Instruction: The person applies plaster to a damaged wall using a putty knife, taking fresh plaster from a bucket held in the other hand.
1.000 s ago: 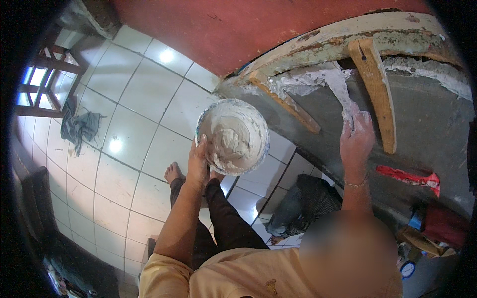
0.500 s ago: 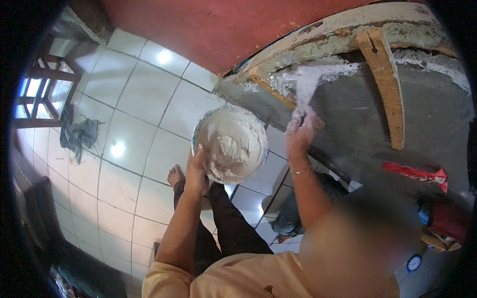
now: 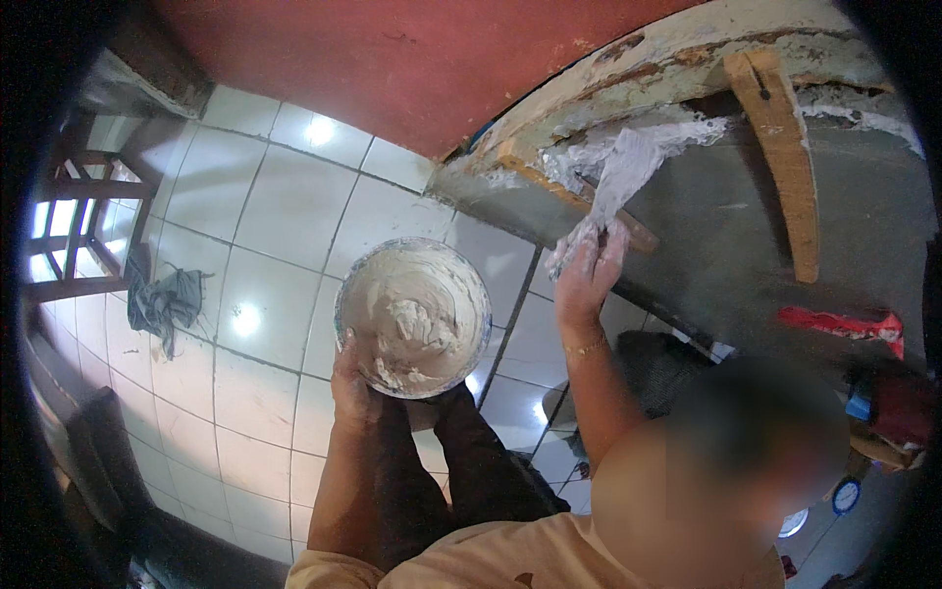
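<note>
My left hand [image 3: 355, 385] holds a round bucket [image 3: 410, 275] by its left side, its inside coated with thick pale filler paste [image 3: 412, 319]. My right hand [image 3: 591, 267], smeared white, grips a putty knife [image 3: 630, 165] whose blade, coated in white paste, lies at the patched edge [image 3: 692, 133] of a grey surface [image 3: 716, 226]. Two wooden brackets stand along that edge, the short one [image 3: 530, 169] partly behind the knife, the longer one [image 3: 775, 147] to its right. A red strip-like object [image 3: 839, 320] lies lower on the grey surface.
A red wall [image 3: 412, 49] runs behind the curved ledge. A wooden chair [image 3: 74, 188] and a grey cloth [image 3: 162, 299] are on the tiled floor [image 3: 265, 393] at left. Dark seating is at lower left, a dark heap [image 3: 653, 348] right of my legs, small items and a clock [image 3: 846, 496] at right.
My left hand has lowered the bucket and moved it slightly left. My right hand has moved left along the patched edge with the knife. The view has shifted somewhat.
</note>
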Tool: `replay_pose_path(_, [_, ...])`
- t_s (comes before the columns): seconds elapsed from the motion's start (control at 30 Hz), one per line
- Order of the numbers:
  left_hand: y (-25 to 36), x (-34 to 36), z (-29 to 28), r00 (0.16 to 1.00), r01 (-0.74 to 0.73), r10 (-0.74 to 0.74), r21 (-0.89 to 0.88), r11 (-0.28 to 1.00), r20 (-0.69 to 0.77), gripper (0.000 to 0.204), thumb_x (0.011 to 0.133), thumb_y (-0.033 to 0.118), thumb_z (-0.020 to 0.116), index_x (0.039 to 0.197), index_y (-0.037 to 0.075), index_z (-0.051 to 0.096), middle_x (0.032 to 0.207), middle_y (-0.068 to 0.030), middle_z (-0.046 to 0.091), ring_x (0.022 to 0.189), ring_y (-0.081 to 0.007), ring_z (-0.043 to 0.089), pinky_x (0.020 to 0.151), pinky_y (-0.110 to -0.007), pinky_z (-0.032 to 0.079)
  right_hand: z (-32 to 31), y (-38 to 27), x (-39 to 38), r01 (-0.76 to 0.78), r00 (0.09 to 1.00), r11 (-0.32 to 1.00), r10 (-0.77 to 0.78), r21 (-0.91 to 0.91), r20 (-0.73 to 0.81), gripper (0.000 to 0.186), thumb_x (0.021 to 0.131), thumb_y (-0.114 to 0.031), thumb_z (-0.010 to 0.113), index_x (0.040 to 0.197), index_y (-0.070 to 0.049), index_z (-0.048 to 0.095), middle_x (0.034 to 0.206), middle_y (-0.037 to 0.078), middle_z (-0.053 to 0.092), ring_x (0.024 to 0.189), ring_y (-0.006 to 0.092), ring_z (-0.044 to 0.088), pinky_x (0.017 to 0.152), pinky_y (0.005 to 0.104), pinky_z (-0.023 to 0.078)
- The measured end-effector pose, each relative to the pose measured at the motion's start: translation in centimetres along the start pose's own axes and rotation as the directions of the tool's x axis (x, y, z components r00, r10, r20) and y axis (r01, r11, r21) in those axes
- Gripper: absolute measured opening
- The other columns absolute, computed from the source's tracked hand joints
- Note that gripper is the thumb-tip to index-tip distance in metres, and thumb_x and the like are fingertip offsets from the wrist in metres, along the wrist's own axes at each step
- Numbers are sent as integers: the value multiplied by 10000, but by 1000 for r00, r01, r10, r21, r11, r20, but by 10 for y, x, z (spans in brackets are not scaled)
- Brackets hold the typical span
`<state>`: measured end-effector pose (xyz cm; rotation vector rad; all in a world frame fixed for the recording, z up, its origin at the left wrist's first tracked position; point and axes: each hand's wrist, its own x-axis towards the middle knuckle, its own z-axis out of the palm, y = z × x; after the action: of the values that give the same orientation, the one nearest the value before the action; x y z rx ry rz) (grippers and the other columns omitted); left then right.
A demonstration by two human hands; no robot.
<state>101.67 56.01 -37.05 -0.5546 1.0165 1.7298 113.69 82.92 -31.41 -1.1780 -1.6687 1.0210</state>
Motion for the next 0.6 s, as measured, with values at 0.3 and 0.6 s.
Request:
replay_pose_path(0.3, [-2, 2, -6, 1000, 1, -1, 57, 998, -2, 586, 965, 348, 502, 1397, -19, 354, 1368, -144, 473, 1229, -288, 486, 1011, -431, 419, 35, 94, -17, -368, 919, 905, 389, 214, -61, 152, 930, -57, 377, 1078, -61, 407, 719, 24, 428, 497, 113, 411, 411, 247, 387])
replay_pose_path(0.6, [1, 2, -17, 999, 33, -35, 47, 998, 41, 584, 959, 341, 511, 1404, -4, 356, 1386, -139, 465, 1253, -296, 469, 1056, -439, 376, 21, 62, -39, -314, 913, 840, 396, 443, -102, 133, 873, -75, 398, 1001, -67, 431, 727, 27, 436, 560, 119, 438, 449, 265, 410])
